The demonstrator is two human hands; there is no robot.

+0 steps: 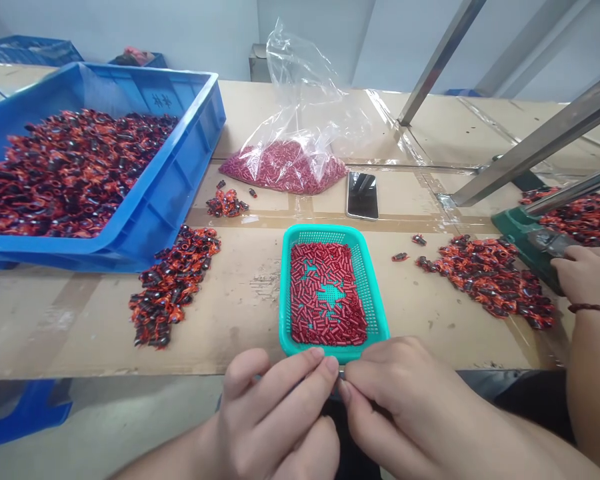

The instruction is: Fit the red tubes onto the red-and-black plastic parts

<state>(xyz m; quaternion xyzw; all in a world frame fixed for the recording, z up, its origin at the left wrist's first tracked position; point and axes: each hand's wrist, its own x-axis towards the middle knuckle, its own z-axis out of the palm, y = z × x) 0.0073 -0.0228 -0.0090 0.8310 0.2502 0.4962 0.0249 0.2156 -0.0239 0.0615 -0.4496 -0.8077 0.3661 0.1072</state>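
Note:
My left hand (280, 417) and my right hand (397, 393) meet at the front edge of the table, fingertips pinched close together. Whatever they hold between them is too small and too covered to name. Just beyond my fingers stands a green plastic basket (286, 293), holding many short dark-red tubes (325, 320). To its left lies a heap of small black-and-orange parts (175, 287). Another heap of similar parts (490, 277) spreads out on the right, with a few loose ones near the basket.
A large blue crate (150, 233) full of similar parts stands at the left. Behind the basket are a clear bag (290, 167) of red tubes and a phone (363, 195). At right, another person's hand (587, 273) touches a green metal tool (525, 247) beneath metal posts (535, 143).

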